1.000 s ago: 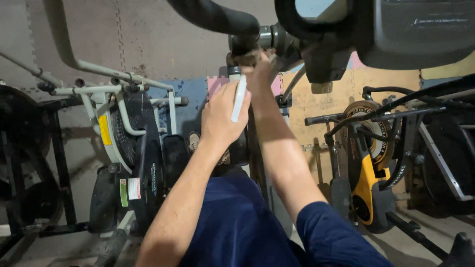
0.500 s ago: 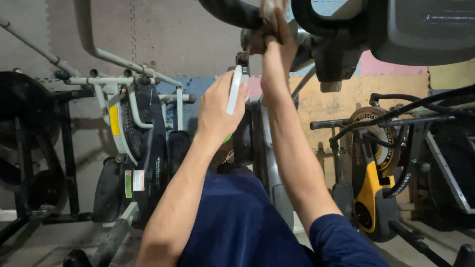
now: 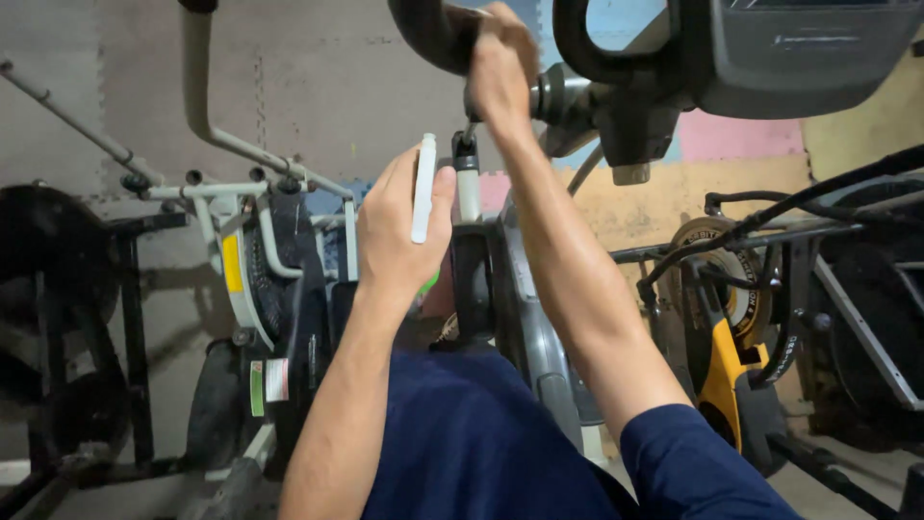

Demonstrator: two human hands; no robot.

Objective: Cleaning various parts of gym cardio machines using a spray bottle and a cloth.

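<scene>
My left hand (image 3: 397, 229) is raised in front of me, gripping a slim white flat object (image 3: 423, 187) edge-on between thumb and fingers. My right hand (image 3: 500, 67) reaches up higher and is closed around a fitting where the black handlebar (image 3: 428, 34) meets the grey metal joint (image 3: 563, 96) of an exercise machine. What the right fingers pinch is hidden by the hand. A white upright post (image 3: 468, 188) with a black cap stands just right of the white object. The machine's dark console (image 3: 799, 53) hangs at upper right. My dark blue sleeves fill the bottom.
A white-framed exercise bike (image 3: 255, 250) with a yellow sticker stands at left, with a black weight rack (image 3: 67, 318) beyond it. A black and yellow machine (image 3: 727, 327) with cables sits at right. Grey foam mats cover the floor.
The view tilted so both hands sit higher and the left hand drifted left, away from the joint. The right hand stays clamped at the handlebar joint.
</scene>
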